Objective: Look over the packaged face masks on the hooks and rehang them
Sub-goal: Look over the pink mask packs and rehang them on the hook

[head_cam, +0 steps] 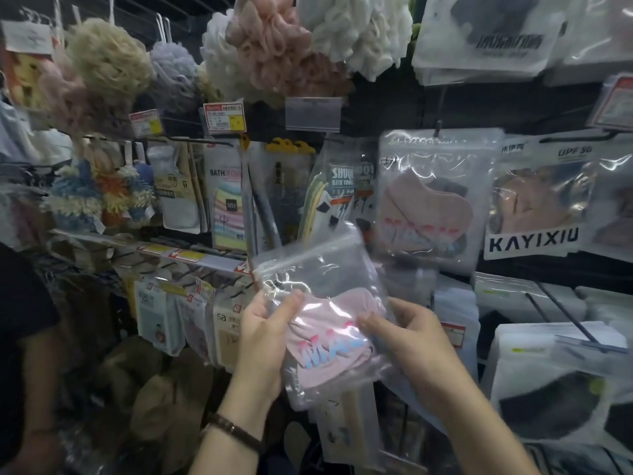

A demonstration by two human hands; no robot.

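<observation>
Inspection step, I judge. My left hand (263,334) and right hand (411,341) both grip pink mask packet (329,323), held off hook, below matching hung packets (428,200). Next: raise packet, thread top hole onto hook (437,127).

Cannot read the price tags (225,118) (print too small) nor the smeared lettering on the mask bag (329,337). Fingers of the left hand (262,341) hidden behind that bag. Black mask pack (486,32) cut off at the top edge.

Left hand (263,341) and right hand (414,341) hold a bagged pink mask (329,323) below hung packs (428,200).
</observation>
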